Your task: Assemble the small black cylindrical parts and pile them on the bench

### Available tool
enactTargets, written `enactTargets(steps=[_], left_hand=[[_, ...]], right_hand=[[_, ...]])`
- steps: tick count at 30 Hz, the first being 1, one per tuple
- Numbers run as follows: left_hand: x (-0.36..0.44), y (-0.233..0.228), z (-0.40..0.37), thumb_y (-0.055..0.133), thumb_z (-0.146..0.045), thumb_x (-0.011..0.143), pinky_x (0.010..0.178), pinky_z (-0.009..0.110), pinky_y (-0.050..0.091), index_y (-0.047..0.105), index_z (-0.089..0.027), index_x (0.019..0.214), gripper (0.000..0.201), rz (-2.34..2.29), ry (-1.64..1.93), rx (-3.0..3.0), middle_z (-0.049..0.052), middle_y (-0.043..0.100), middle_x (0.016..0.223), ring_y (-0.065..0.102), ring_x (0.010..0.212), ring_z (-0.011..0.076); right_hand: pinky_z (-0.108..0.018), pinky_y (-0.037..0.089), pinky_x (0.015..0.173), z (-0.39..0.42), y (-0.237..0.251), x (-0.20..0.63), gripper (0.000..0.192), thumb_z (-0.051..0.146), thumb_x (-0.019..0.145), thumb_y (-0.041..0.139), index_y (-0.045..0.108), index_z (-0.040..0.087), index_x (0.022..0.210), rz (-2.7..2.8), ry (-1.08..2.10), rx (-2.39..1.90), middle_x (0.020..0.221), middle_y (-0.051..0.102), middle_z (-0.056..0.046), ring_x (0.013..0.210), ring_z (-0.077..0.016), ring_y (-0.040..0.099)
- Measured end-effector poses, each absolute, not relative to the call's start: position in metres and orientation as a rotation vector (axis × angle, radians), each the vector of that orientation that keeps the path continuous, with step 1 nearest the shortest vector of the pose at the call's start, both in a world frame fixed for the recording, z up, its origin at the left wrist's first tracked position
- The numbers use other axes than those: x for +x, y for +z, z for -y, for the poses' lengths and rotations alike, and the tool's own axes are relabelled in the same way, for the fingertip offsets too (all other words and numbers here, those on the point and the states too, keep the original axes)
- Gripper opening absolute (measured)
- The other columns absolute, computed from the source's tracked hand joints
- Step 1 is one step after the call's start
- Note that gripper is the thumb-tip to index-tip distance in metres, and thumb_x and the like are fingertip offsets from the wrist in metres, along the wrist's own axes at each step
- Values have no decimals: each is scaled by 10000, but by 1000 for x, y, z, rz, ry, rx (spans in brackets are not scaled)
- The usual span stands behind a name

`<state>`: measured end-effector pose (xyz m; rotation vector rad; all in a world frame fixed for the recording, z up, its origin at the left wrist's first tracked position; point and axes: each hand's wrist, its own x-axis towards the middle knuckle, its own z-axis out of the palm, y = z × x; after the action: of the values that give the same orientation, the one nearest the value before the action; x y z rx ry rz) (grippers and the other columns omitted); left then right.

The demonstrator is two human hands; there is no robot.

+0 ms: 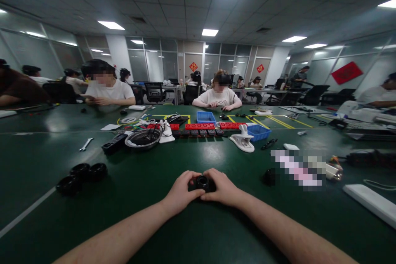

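Close in front of me, a small black part with a round hollow top (203, 181) is held low over the green table (173, 239); whether it touches the surface I cannot tell. My left hand (183, 187) curls around its left side, thumb at the near edge. From the other side my right hand (222, 188) grips it too, and the two thumbs nearly meet. The fingers cover much of the part, so its exact kind is hidden. Three black cup-like rings (81, 170) sit on the table to the left. A small black piece (268, 177) lies to the right.
Ahead are red socket strips (200, 126), a blue bin (259, 132), a white clip-shaped base (243, 140), a round metal dish (142, 147) and a wrench (86, 144). A white bar (371, 204) lies at right. A co-worker (219, 95) sits across the table.
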<state>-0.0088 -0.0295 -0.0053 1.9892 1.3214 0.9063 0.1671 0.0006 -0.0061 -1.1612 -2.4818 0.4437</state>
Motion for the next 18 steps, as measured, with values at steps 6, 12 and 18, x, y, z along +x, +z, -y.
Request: enactTargets(steps=[6,12,18], left_hand=[[-11,-3,32,595,-279,660,635,240,385,524,-221,1028,378,-1197,843,2053,15,514,874,483,760,154],[-10,0,33,565,-305,687,630,247,387,483,-238,1089,415,-1203,825,2047,19,501,886,486,784,165],[-9,4,34,554,-312,698,628,245,382,491,-240,1076,390,-1210,779,2031,20,502,898,481,766,160]], right_hand=[[-295,363,785,-15,1,184,425,362,650,619,527,177,1021,2592,873,-786,963,516,-36,893,-179,474],[-302,344,828,-17,4,186,402,306,651,630,539,183,1022,2626,898,-757,996,504,-29,926,-178,458],[-316,329,841,-19,-1,187,420,319,646,634,529,200,1035,2650,847,-803,1013,496,-30,955,-186,440]])
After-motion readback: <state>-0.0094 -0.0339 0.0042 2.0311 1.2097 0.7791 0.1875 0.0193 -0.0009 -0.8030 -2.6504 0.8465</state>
